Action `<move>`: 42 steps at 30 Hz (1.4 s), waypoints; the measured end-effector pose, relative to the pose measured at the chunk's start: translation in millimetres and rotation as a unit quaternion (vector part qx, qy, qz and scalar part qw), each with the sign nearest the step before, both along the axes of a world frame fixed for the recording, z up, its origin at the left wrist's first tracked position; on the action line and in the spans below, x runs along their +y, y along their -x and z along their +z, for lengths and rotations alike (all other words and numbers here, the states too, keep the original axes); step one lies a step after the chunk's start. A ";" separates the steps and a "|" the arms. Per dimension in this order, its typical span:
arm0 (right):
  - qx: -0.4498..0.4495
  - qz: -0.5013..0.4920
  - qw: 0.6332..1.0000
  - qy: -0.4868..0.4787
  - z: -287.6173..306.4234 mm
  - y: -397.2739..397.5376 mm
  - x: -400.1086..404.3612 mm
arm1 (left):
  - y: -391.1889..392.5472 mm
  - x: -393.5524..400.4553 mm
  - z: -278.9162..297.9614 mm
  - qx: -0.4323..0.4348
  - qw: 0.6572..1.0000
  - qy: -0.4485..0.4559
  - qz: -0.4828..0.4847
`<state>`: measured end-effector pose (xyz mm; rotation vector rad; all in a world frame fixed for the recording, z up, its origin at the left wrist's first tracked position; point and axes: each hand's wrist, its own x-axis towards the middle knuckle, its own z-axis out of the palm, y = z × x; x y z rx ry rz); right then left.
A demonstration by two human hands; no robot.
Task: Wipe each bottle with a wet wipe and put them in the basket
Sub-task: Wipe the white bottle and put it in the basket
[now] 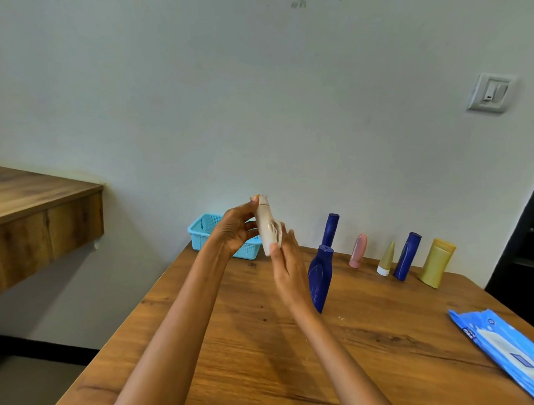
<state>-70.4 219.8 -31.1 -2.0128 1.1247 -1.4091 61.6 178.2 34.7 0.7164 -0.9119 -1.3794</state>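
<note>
My left hand [236, 228] grips a cream-white bottle [264, 223] upright in the air above the table's far left part. My right hand [288, 263] presses a white wet wipe [276, 233] against the bottle's lower side, thumb under its base. Behind my hands the light blue basket [202, 230] stands at the table's back left corner; its inside is mostly hidden. On the table stand a dark blue bottle [320, 277] near my right wrist, another dark blue bottle [330, 230] behind it, a pink tube [358, 251], a small gold tube [386, 259], a third blue bottle [407, 255] and a yellow bottle [436, 262].
A blue pack of wet wipes [503, 347] lies at the right edge of the wooden table [255, 338]. A wooden shelf [32, 218] juts from the wall at left. A wall switch [490, 92] is high on the right. A dark cabinet edge borders the far right.
</note>
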 end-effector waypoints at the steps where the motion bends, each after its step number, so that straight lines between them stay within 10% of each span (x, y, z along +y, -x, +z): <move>1: -0.027 0.019 0.999 -0.016 5.6 -1.9 -1.0 | 2.1 -0.5 0.8 -0.021 1.000 -0.003 0.010; 17: -0.153 -0.085 0.982 0.068 30.6 15.2 -12.0 | -5.0 -2.6 -3.4 -0.090 0.993 -0.042 0.066; 27: 0.114 -0.020 0.973 0.199 -5.5 3.4 -13.4 | -5.4 -4.8 0.3 -0.065 0.993 -0.055 0.078; 34: 0.031 -0.048 0.976 0.212 11.3 14.9 -11.4 | -2.6 -6.3 -5.0 -0.080 0.992 -0.064 0.071; 42: 0.131 -0.023 0.962 0.238 1.4 -1.3 -12.6 | -6.4 -2.4 0.9 -0.041 0.997 -0.047 0.034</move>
